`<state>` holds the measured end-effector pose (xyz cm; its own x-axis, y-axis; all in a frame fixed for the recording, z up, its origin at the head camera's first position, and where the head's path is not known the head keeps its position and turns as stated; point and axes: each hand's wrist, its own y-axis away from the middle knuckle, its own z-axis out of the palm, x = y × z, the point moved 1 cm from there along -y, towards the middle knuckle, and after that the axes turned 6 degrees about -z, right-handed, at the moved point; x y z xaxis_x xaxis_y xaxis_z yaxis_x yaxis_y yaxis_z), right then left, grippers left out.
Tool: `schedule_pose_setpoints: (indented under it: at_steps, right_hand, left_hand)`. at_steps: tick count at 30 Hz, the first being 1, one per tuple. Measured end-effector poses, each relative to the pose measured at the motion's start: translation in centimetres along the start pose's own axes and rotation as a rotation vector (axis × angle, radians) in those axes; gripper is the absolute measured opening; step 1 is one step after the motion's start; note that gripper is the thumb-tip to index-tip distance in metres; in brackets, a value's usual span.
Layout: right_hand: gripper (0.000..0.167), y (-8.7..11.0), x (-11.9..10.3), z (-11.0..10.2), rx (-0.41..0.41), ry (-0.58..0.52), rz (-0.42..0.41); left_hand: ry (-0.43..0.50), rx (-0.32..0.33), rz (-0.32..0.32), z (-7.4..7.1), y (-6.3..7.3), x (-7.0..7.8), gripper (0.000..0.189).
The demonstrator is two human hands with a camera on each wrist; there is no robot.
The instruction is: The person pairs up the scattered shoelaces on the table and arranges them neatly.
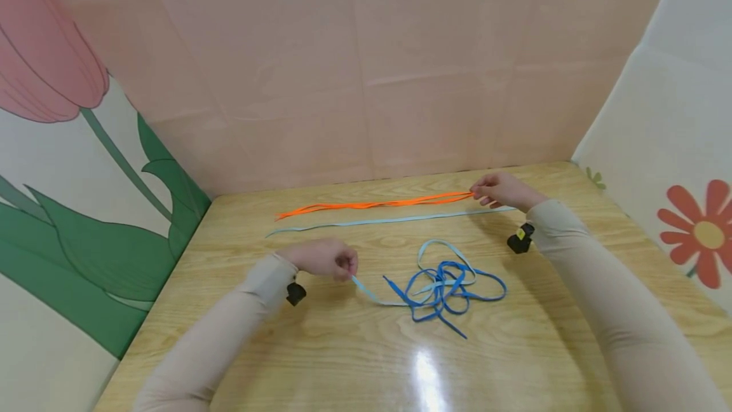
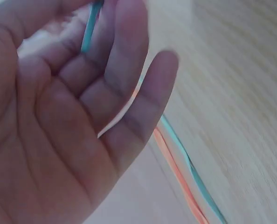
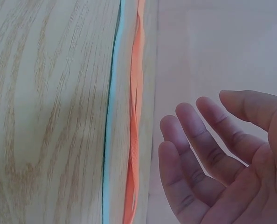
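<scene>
The left hand [image 1: 326,257] pinches the end of a light blue lace [image 1: 366,292] between thumb and finger, its little finger held apart. From there the lace runs rightward into a loose tangle with a dark blue lace [image 1: 453,328], on the near side of the right hand [image 1: 506,189]. The right hand has its fingers loosely bent and parted, holding nothing, beside the right end of the orange laces [image 1: 366,205]. These stretch leftward, past the far side of the left hand. A straight light blue lace [image 1: 372,222] lies just nearer, its right end under the right hand. The surface [image 1: 320,348] has its far edge just beyond the right hand, against a pink backdrop [image 1: 400,81]; a wide stretch of wood grain reaches toward the wearer from the left hand. A yellow patch [image 1: 521,233] below the right wrist is too small to read.
</scene>
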<state>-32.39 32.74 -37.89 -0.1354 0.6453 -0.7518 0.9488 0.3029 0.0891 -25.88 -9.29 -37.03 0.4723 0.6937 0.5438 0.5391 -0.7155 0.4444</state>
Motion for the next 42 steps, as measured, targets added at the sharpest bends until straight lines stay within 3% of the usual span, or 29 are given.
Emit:
schedule_pose_setpoints:
  at_steps: [3, 9, 14, 18, 25, 31, 37, 42]
  right_hand:
    - [0.039, 0.1, -0.7, 0.5, -0.02, -0.009, -0.004]
    - [0.036, 0.5, -4.6, 3.8, -0.12, 0.001, -0.105]
    - [0.018, 1.7, -8.4, 8.8, -0.258, 0.19, -0.279]
    - [0.014, 2.8, -9.9, 12.5, -0.366, 0.336, -0.399]
    - [0.015, 3.4, -9.9, 15.1, -0.42, 0.555, -0.467]
    - [0.019, 3.7, -10.4, 14.9, -0.412, 0.511, -0.479]
    - [0.012, 5.3, -13.9, 14.3, -0.438, 0.391, -0.563]
    - [0.006, 7.1, -16.0, 15.4, -0.502, 0.3, -0.661]
  left_hand:
    - [0.045, 0.051, -0.033, -0.7, 0.1, -0.7, 0.007]
    - [0.088, 0.06, -0.072, -0.7, 0.0, -1.4, 0.008]
    - [0.089, 0.067, -0.065, -0.6, -0.4, -1.4, 0.009]
    - [0.079, 0.062, -0.063, -0.6, -0.6, -1.4, 0.009]
    - [0.058, 0.058, -0.065, -0.4, -0.8, -1.6, 0.01]
    - [0.052, 0.067, -0.066, -0.4, -0.8, -1.6, 0.009]
    - [0.065, 0.071, -0.069, -0.4, -0.7, -1.4, 0.01]
    - [0.053, 0.076, -0.063, -0.3, -0.8, -1.6, 0.01]
